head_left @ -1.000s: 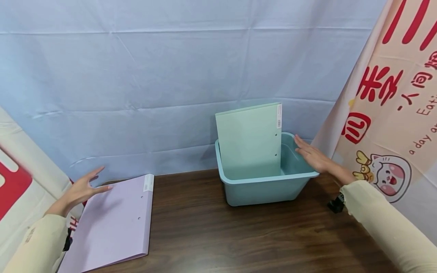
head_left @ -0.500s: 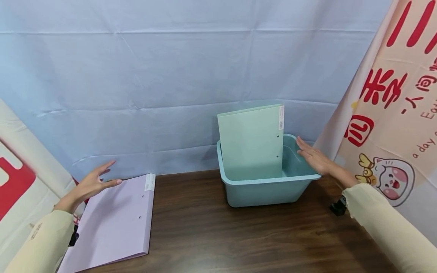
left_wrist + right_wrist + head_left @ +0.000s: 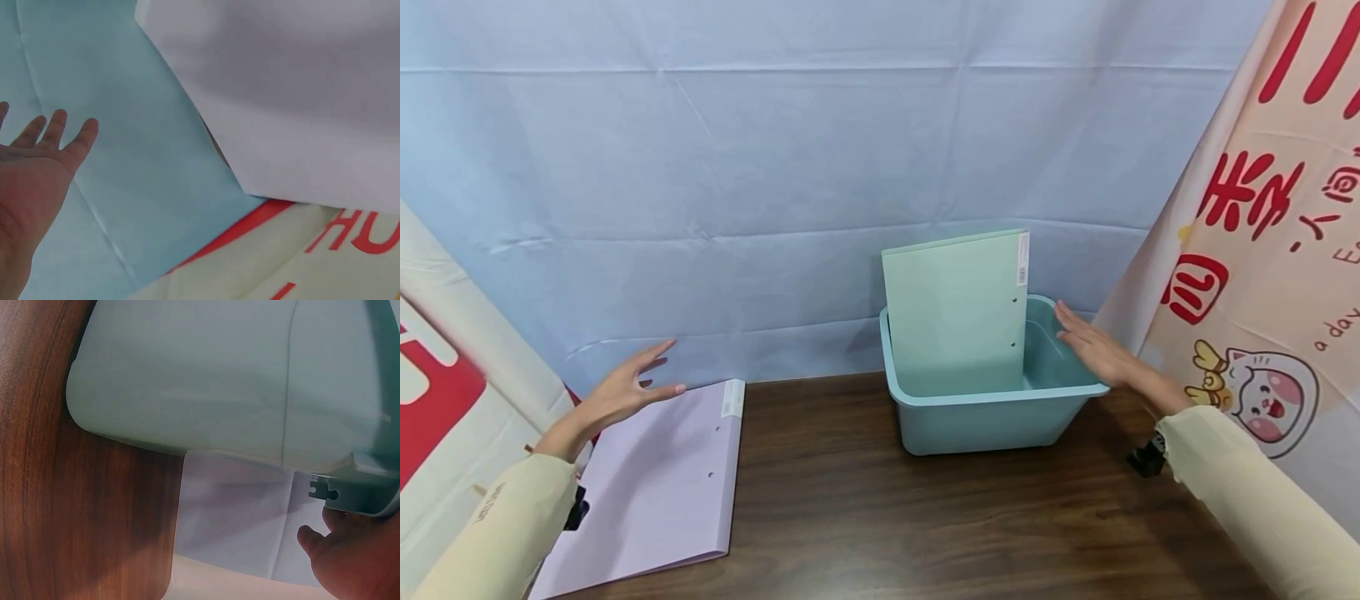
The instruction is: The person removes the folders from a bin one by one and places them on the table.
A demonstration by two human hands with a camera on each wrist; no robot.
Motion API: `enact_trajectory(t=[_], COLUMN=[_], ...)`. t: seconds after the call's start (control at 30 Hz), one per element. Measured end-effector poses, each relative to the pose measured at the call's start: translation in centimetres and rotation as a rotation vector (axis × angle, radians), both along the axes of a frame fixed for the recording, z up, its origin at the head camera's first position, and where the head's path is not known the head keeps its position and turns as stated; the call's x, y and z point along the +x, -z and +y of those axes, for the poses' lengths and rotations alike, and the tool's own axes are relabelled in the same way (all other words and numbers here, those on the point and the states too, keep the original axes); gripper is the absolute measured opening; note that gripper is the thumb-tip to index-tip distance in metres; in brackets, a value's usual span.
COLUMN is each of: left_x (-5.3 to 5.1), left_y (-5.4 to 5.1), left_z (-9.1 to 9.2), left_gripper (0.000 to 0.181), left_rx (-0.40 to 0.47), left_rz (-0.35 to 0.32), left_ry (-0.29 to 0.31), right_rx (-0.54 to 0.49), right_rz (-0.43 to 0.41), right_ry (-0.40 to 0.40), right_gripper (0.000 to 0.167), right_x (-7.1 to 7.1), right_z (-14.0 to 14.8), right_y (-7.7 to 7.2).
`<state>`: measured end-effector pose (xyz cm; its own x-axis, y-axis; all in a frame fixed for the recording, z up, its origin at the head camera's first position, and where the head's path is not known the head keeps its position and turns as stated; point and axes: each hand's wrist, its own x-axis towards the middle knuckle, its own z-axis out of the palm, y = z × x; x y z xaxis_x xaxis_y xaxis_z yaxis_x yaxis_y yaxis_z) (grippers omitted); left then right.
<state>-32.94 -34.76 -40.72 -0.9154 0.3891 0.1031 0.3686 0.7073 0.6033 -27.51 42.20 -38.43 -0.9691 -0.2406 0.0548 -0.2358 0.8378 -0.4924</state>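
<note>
From where I stand, a creased blue cloth hangs across the back, with a printed cloth slanting down on the right. Below it runs the dark wooden counter. On it, right of centre, stands a blue-green tub. Left of the tub and well apart from it, a lilac folder lies closed and flat. A pale green folder stands on end in the tub, toward its left side, leaning a little and rising well above the rim.

So one folder is in and one is out; as far as I can judge, that puts things about halfway, with the lilac one left over.

The person's left hand hangs over the far left part of the lilac folder, its grip wide, thumb apart from fingers, holding nothing. The right hand is at the tub's right rim, fingers straight, its grip loose and not closed round anything; I can't tell whether the fingertips touch.

The green folder's foot is hidden behind the tub's front wall, and the left sleeve covers part of the lilac one's left edge. Smallest are the white labels on both folders, their print too fine to read.
</note>
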Motion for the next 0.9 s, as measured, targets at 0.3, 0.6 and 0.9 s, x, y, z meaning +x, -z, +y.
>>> enact_trajectory(t=[0.3,0.6,0.9], left_x=[-0.3,-0.5,-0.7], left_y=[-0.7,-1.9,-2.2], left_z=[2.8,5.9,7.9], left_gripper=[0.092,0.09,0.089], left_rx=[0.053,0.095,0.128], left_rz=[0.008,0.003,-0.016], left_ry=[0.066,0.138,0.19], right_rx=[-0.009,-0.01,-0.005], right_rz=[-0.005,-0.011,-0.007], right_ry=[0.001,0.004,0.002], right_gripper=[0.063,0.063,0.063], right_x=[0.3,0.3,0.3], right_z=[-0.2,-0.3,-0.2], right_y=[-0.2,-0.2,-0.2])
